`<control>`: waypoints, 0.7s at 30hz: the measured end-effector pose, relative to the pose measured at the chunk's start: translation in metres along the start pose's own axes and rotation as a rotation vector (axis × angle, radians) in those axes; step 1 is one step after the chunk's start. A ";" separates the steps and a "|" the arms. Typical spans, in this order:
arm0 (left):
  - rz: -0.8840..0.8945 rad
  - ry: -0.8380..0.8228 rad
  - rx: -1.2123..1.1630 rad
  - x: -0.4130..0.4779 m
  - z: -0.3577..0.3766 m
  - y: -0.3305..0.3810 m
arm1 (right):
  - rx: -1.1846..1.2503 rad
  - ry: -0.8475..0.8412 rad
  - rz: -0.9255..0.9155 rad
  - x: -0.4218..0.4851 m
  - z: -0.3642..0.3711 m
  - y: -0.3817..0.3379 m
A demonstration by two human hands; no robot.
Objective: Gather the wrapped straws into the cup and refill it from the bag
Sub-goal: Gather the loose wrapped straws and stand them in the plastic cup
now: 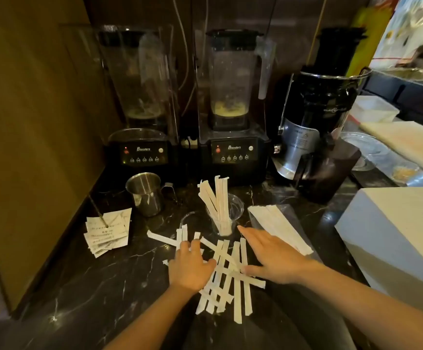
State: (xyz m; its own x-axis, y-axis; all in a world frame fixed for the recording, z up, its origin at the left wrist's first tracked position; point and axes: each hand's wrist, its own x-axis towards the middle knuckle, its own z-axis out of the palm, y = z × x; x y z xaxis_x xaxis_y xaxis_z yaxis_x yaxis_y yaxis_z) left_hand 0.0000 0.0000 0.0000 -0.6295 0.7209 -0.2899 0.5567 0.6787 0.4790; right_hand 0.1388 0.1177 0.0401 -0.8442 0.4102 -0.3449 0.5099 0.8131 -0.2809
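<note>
loose wrapped straws (230, 279) are spread on the dark counter (104, 286) and pressed under the flat, open-fingered left hand (190, 267) and right hand (273, 258), just before the clear cup (227, 218) where more are stood, with the bag (278, 227) laid beside it.

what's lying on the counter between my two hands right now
In the head view, a loose crisscrossed pile of wrapped straws lies on the dark counter between the left hand and right hand; both hands rest open on its edges.

Dim, warm light falls from above, brighter at the far right. The dark worktop (109, 281) shows small glints. Edges bend and blur slightly.
</note>
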 end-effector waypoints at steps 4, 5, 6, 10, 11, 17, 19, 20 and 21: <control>-0.098 -0.036 -0.093 0.000 -0.001 -0.004 | 0.085 -0.085 0.097 0.008 0.009 -0.003; -0.123 -0.046 -0.124 -0.001 -0.001 -0.006 | 0.101 -0.102 0.108 0.011 0.012 -0.004; -0.150 -0.062 -0.164 -0.003 -0.001 -0.008 | 0.114 -0.113 0.118 0.013 0.015 -0.006; -0.189 -0.095 -0.312 -0.013 0.000 -0.019 | 0.150 -0.126 0.161 0.023 0.027 -0.009; -0.192 -0.107 -0.327 -0.016 0.001 -0.021 | 0.155 -0.124 0.175 0.025 0.030 -0.011; -0.206 -0.152 -0.219 -0.019 0.003 -0.024 | 0.189 -0.119 0.279 0.035 0.042 -0.017; -0.194 -0.169 -0.150 -0.017 0.003 -0.022 | 0.219 -0.115 0.314 0.037 0.044 -0.017; -0.188 -0.177 -0.140 -0.017 0.004 -0.021 | 0.237 -0.112 0.330 0.038 0.045 -0.017; -0.183 -0.179 -0.140 -0.015 0.004 -0.020 | 0.256 -0.111 0.348 0.039 0.045 -0.017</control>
State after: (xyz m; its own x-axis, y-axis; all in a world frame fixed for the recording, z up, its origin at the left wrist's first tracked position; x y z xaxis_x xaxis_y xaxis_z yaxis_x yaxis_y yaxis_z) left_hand 0.0010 -0.0240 -0.0087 -0.5999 0.6098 -0.5179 0.3548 0.7829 0.5110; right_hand 0.1045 0.1013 -0.0090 -0.5998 0.5831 -0.5479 0.7965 0.5009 -0.3388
